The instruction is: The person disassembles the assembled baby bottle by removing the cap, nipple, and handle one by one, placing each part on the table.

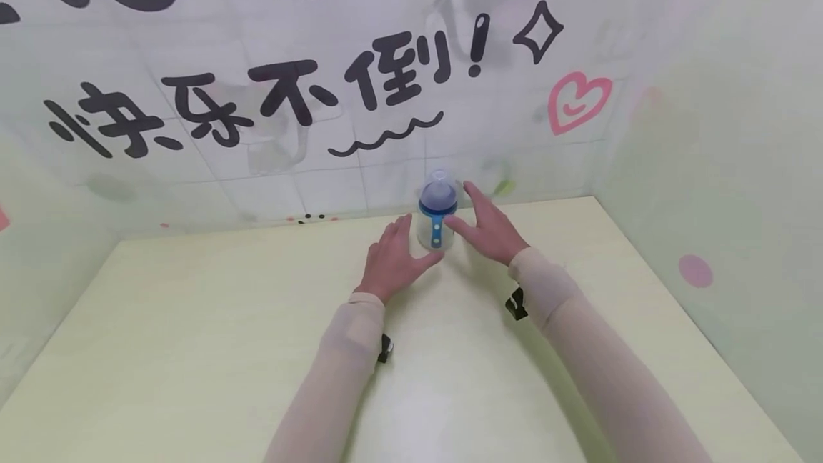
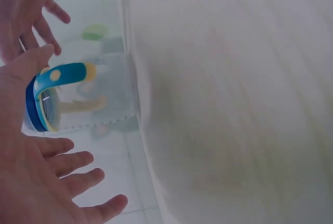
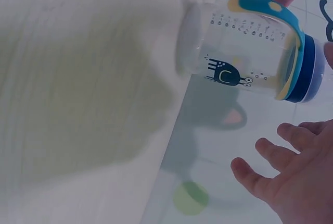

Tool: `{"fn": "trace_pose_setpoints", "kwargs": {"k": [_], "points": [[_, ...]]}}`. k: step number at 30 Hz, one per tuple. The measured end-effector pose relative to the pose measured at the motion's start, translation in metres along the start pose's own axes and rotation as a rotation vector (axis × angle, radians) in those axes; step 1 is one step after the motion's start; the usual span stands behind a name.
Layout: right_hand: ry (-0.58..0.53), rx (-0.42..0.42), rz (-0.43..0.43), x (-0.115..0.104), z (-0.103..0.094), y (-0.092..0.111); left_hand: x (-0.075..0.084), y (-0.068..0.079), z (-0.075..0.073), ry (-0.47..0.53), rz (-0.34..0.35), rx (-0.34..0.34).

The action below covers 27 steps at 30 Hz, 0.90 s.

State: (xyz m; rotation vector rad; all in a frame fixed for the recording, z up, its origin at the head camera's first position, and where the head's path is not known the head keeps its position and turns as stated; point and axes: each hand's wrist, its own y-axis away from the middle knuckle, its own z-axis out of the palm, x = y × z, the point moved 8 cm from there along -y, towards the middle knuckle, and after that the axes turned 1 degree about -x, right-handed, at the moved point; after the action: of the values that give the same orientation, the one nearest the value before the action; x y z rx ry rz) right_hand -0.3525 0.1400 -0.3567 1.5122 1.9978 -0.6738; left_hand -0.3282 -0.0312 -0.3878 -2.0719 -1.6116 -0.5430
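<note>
A clear baby bottle [image 1: 439, 196] stands upright on the table by the back wall. It has a domed cap, a dark blue collar and a blue handle [image 1: 436, 231] with pale dots. In the right wrist view, measuring marks and a dark snail-like print show on the bottle [image 3: 229, 41]. My left hand [image 1: 393, 260] is at its left, fingers apart and thumb reaching across the front. At its right is my right hand [image 1: 490, 231], fingers spread, thumb tip close to the handle. Both hands have relaxed fingers around the bottle without gripping it.
The pale table [image 1: 225, 334] meets a back wall [image 1: 360, 184] with black lettering and a pink heart [image 1: 579, 102]. Another wall [image 1: 720, 163] rises along the right edge. Black clips [image 1: 516, 304] hang under my wrists.
</note>
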Motion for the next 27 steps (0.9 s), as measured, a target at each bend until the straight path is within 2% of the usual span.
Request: {"fn": "trace_pose_setpoints", "kwargs": {"k": [10, 17, 20, 27], "points": [[-0.055, 0.030, -0.051, -0.006, -0.002, -0.011, 0.010, -0.011, 0.007, 0.066, 0.013, 0.070], [-0.178, 0.046, -0.146, -0.015, 0.001, -0.016, 0.011, -0.020, 0.013, 0.023, -0.022, 0.077], [-0.223, 0.052, -0.166, -0.018, 0.002, -0.018, 0.011, -0.024, 0.014, 0.039, -0.040, 0.080], [-0.229, 0.082, -0.206, -0.028, -0.001, -0.021, 0.010, -0.032, 0.014, 0.042, -0.041, 0.120]]}}
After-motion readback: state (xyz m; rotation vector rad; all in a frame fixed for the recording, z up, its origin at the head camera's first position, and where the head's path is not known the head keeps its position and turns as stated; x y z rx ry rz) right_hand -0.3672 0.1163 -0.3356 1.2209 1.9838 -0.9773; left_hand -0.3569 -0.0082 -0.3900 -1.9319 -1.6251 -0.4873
